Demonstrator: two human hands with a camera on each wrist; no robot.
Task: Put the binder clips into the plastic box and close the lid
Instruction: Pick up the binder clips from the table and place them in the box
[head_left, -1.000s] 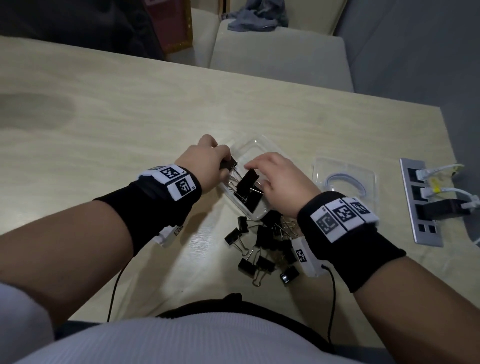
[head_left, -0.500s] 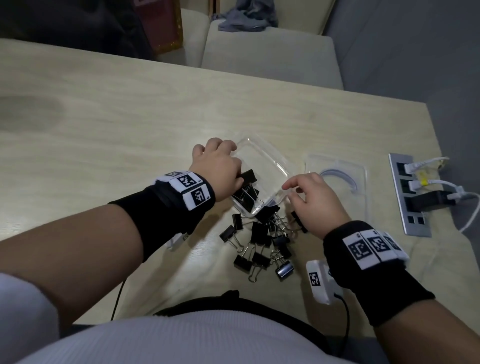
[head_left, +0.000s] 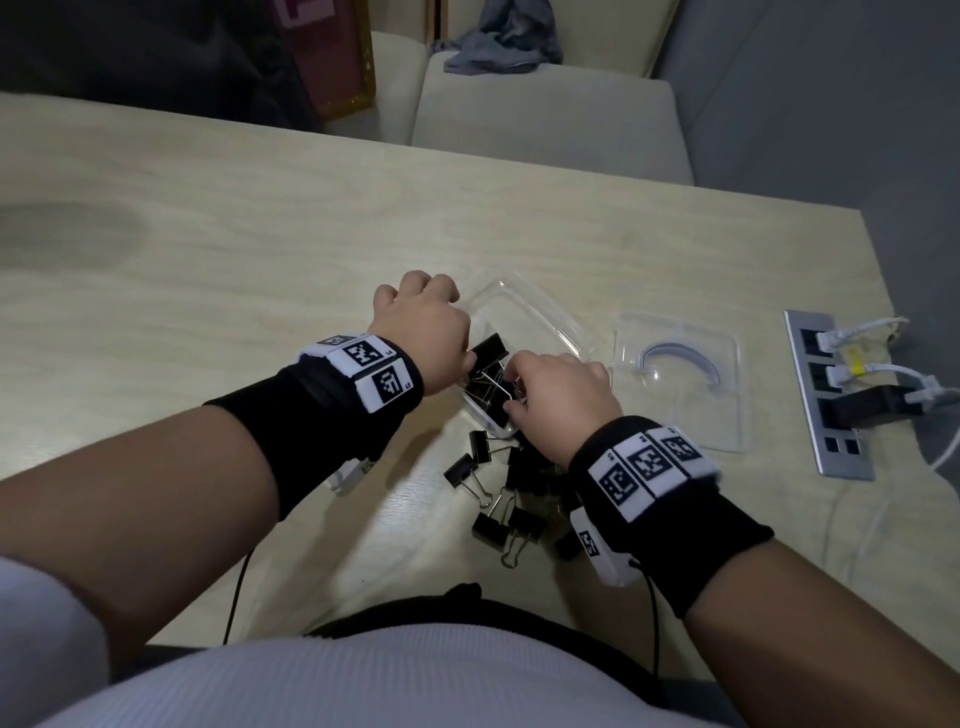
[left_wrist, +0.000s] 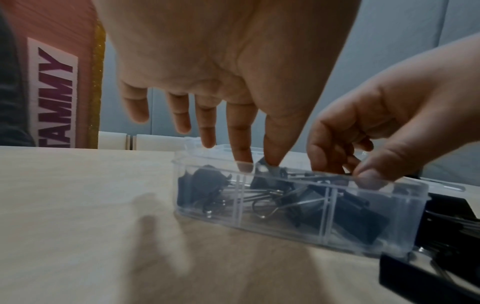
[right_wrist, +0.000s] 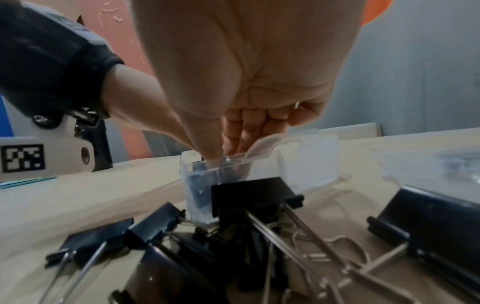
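Note:
The clear plastic box (head_left: 540, 317) lies open mid-table with several black binder clips (head_left: 488, 348) inside, seen through its wall (left_wrist: 182, 170) in the left wrist view. My left hand (head_left: 441, 343) is at the box's left side; its thumb and index finger (left_wrist: 244, 162) pinch the near wall while the other fingers hang straight. My right hand (head_left: 556, 389) reaches over the box's near end with curled fingers (left_wrist: 335, 156), pinching a binder clip inside the rim (right_wrist: 306, 162). A pile of loose clips (head_left: 483, 467) lies just in front of the box. The clear lid (head_left: 685, 415) lies flat to the right.
A metal power strip (head_left: 831, 395) with white plugs and cables sits in the table at the far right. Black wrist cables trail toward the table's near edge. A cushioned seat (head_left: 545, 119) stands beyond the far edge. Bare tabletop stretches to the left.
My right hand has left the loose pile beside the box and come up over the box's near end. My left hand has stayed at the box's left side.

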